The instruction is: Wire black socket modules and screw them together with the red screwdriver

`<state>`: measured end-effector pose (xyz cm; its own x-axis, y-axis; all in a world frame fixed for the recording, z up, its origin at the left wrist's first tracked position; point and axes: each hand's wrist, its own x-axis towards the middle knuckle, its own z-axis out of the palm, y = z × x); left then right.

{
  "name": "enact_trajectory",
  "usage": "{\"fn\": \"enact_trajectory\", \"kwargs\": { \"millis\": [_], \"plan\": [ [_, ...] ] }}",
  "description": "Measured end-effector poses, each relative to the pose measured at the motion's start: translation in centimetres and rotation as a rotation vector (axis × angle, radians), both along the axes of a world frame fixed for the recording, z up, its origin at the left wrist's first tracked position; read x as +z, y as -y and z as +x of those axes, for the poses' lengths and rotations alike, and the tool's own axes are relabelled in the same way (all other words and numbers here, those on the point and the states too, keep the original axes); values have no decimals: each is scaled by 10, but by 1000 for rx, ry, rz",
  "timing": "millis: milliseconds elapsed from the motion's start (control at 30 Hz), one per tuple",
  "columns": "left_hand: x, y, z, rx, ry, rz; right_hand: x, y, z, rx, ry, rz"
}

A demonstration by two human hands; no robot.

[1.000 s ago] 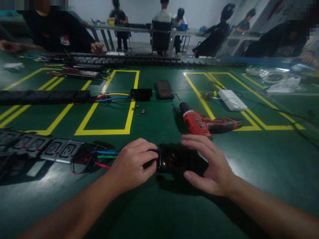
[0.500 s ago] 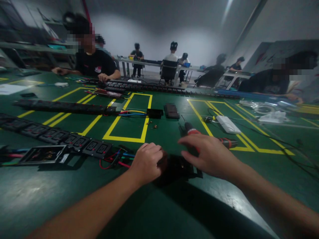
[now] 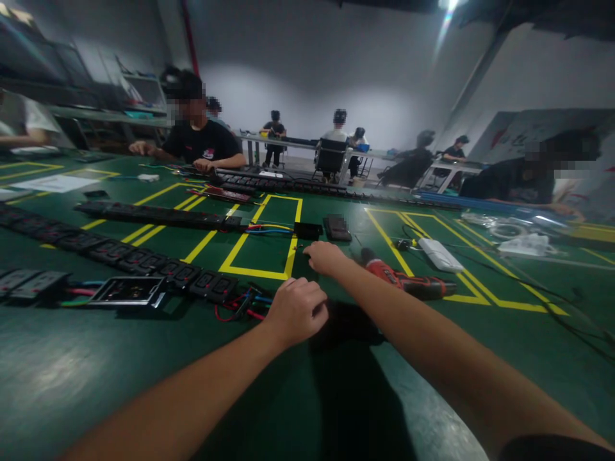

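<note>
My left hand (image 3: pixel 296 312) has its fingers curled at the end of a wire bundle, closed on a dark black box (image 3: pixel 353 322) that sits mostly in shadow. Red and blue wires (image 3: pixel 259 307) run from a black segmented strip (image 3: pixel 177 274) to this hand. My right hand (image 3: pixel 327 257) reaches forward over the table, its fingertips drawn together beside small brass-coloured screws (image 3: pixel 298 246). What lies between those fingertips is too small to make out. Under and beyond my right forearm lies a red and black power screwdriver (image 3: pixel 408 282).
Ahead lie another black strip (image 3: pixel 158 214) wired to a black box (image 3: pixel 307 230), and a dark block (image 3: pixel 337 228). A white power strip (image 3: pixel 439 255) with cables is at right, a framed display unit (image 3: pixel 127 291) at left. Several people sit around the tables.
My right hand has moved forward and left, from above the black box to the screws, its fingers drawing together. My left hand stays by the box. The view has tilted up and turned left.
</note>
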<state>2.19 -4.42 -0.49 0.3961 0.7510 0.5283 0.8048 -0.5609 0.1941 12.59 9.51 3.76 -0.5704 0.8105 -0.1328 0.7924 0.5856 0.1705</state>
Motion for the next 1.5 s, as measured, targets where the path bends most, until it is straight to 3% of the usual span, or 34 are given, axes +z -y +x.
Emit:
{"fn": "enact_trajectory", "kwargs": {
  "millis": [267, 467, 633, 800, 1033, 1300, 1500],
  "plan": [
    [1, 4, 0, -16, 48, 10, 10, 25, 25, -26, -73, -54],
    [3, 8, -1, -78, 159, 170, 37, 79, 66, 29, -376, -70],
    [12, 25, 13, -306, 178, 279, 44, 157, 113, 35, -621, -216],
    [20, 51, 33, -544, 141, 212, 22, 208, 136, -82, -981, -343],
    [20, 57, 41, -656, 163, 89, 12, 216, 142, -112, -1056, -408],
    [9, 49, 40, -571, 264, 39, 12, 215, 150, -126, -1090, -446],
    [5, 44, 37, -525, 285, 95, 16, 194, 172, -194, -1053, -151]
  ]
}}
